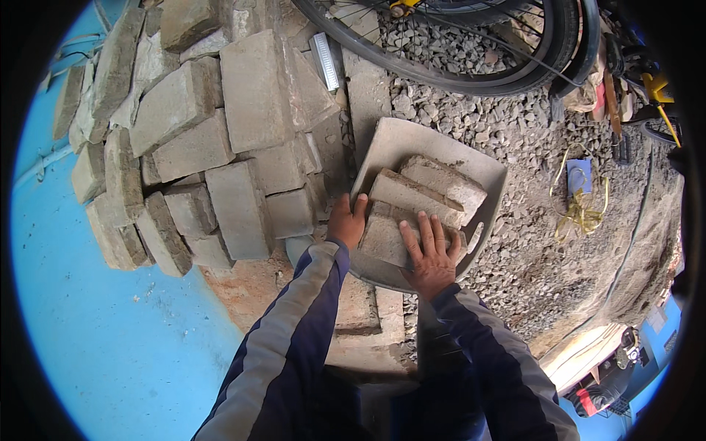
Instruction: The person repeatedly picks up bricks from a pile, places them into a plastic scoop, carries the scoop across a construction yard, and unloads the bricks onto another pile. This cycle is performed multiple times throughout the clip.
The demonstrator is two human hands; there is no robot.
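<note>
The right hand (432, 253) lies flat, fingers spread, on the nearest grey brick (386, 237) — one of three in a grey pan (412, 136) on the gravel (515, 242). The left hand (347, 220) grips the pan's left rim, beside a stacked brick pile (220, 140).

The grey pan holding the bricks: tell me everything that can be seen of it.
The pan is a shallow, pale grey scoop-like tray with raised sides, dusty and worn; its material could be metal or plastic. It sits tilted over gravel, beside a stack of grey bricks. Three bricks lie in it, overlapping. The left hand grips its near left rim; the right hand lies flat, fingers spread, on the nearest brick. A notch shows in its right rim.
</note>
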